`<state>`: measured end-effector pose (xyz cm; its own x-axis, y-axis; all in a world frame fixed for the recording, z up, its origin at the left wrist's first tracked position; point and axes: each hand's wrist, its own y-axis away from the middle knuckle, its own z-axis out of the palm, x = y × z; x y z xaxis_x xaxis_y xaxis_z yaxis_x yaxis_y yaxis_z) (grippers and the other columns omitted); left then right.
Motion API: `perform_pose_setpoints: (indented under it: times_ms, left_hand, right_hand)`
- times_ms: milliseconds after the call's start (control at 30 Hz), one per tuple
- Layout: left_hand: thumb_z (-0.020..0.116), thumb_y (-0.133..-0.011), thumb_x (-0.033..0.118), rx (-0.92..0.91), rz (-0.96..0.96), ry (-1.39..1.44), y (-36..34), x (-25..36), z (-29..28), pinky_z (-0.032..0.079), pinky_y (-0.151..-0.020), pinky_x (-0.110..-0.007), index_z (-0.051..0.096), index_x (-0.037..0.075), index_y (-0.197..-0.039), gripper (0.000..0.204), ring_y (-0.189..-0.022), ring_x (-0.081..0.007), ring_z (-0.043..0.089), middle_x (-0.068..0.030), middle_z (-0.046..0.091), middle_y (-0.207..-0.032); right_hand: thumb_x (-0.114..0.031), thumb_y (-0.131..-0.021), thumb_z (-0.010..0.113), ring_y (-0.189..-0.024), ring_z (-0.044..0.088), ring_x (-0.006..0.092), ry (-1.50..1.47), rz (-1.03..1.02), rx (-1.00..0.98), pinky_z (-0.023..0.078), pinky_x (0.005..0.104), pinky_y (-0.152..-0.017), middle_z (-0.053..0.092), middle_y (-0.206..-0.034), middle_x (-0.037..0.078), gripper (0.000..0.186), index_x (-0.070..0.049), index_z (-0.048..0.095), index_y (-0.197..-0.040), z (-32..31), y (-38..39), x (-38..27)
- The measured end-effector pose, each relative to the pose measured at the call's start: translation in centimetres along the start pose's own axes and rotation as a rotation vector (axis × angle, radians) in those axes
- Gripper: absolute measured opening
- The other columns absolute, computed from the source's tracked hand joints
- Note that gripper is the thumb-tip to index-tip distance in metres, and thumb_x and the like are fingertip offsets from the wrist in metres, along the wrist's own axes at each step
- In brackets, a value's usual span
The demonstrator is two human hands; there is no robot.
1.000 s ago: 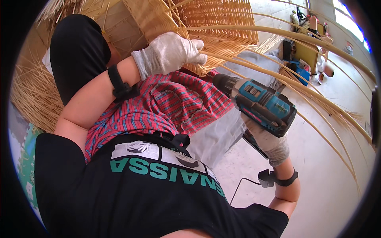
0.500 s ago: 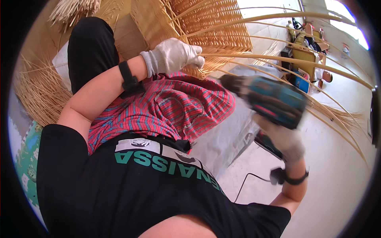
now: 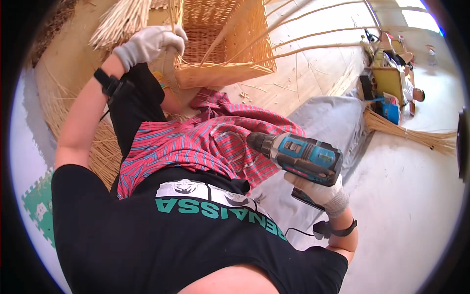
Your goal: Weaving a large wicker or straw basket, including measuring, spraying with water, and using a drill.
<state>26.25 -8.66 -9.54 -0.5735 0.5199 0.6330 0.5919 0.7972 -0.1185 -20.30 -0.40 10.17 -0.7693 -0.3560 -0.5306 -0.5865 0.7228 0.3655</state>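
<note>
A gloved left hand of mine is closed at the near left corner of a wicker basket, beside an upright cane rod; its inner fingertips are partly hidden. The basket is woven and boxy, its hollow facing up, with long rods sticking out to the upper right. In my gloved right hand is a teal and black cordless drill, gripped by its handle. Its chuck points left, over the red striped cloth on my lap, apart from the basket.
Cane bundles lie at the upper left and right. Grey sheeting covers floor to my right; offcuts lie beyond the cloth. Far right, a person is near a blue bucket. A green foam mat lies left.
My left hand has moved up and left to the basket's corner. The basket has shifted and turned, its rods swinging upward. The drill has come lower and left, away from the rods.
</note>
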Motion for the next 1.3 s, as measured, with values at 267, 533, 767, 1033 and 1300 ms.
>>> perform_pose_setpoints:
  times_ms: [267, 533, 767, 1033, 1300]
  left_hand:
    - [0.059, -0.078, -0.008, 0.743, -0.462, -0.386, 2.3, 11.8, 6.8, 0.053, -0.085, -0.040, 0.071, 0.019, -0.121, 0.053, -0.103, -0.0310, 0.066, -0.0118, 0.062, -0.130]
    - [0.055, -0.093, 0.011, 0.237, -0.410, -0.346, -13.5, 14.0, 14.5, 0.058, -0.078, -0.037, 0.062, 0.019, -0.131, 0.039, -0.095, -0.0279, 0.069, -0.0142, 0.059, -0.134]
    - [0.060, -0.092, 0.020, 0.504, -0.309, -0.213, -10.7, 11.1, 18.0, 0.056, -0.071, -0.040, 0.066, 0.012, -0.116, 0.026, -0.087, -0.0272, 0.070, -0.0106, 0.065, -0.105]
    - [0.062, -0.090, 0.013, 0.318, -0.160, -0.109, -6.6, 15.0, 17.2, 0.055, -0.066, -0.041, 0.068, 0.014, -0.118, 0.028, -0.078, -0.0284, 0.066, -0.0073, 0.060, -0.097]
    - [0.064, -0.089, 0.011, 0.389, -0.165, 0.076, -6.8, 15.2, 17.5, 0.054, -0.065, -0.039, 0.069, 0.016, -0.114, 0.026, -0.077, -0.0269, 0.066, -0.0055, 0.059, -0.095]
  right_hand:
    - [-0.016, -0.086, 0.081, -0.085, 0.065, 0.0093, -0.378, 0.276, 0.207, 0.055, 0.0281, -0.073, 0.072, -0.109, 0.004, 0.040, -0.006, 0.068, -0.123, -1.8, -1.0, 4.5]
    - [-0.016, -0.086, 0.081, -0.066, 0.058, 0.0045, -0.376, 0.242, 0.290, 0.051, 0.0251, -0.059, 0.072, -0.092, -0.001, 0.038, -0.009, 0.070, -0.121, -1.8, 0.5, 4.0]
    - [-0.018, -0.085, 0.082, -0.086, 0.067, 0.0116, -0.235, 0.344, 0.242, 0.056, 0.0297, -0.076, 0.073, -0.107, 0.005, 0.039, -0.010, 0.070, -0.121, -1.5, 0.7, 2.8]
    - [-0.013, -0.084, 0.082, -0.069, 0.060, 0.0074, -0.162, 0.252, 0.232, 0.052, 0.0258, -0.061, 0.068, -0.087, 0.000, 0.034, -0.006, 0.070, -0.115, -0.9, -1.1, 2.4]
    - [-0.021, -0.083, 0.082, -0.091, 0.071, 0.0155, -0.083, 0.381, 0.173, 0.056, 0.0316, -0.081, 0.075, -0.109, 0.007, 0.035, -0.011, 0.073, -0.116, -1.1, 0.6, 1.8]
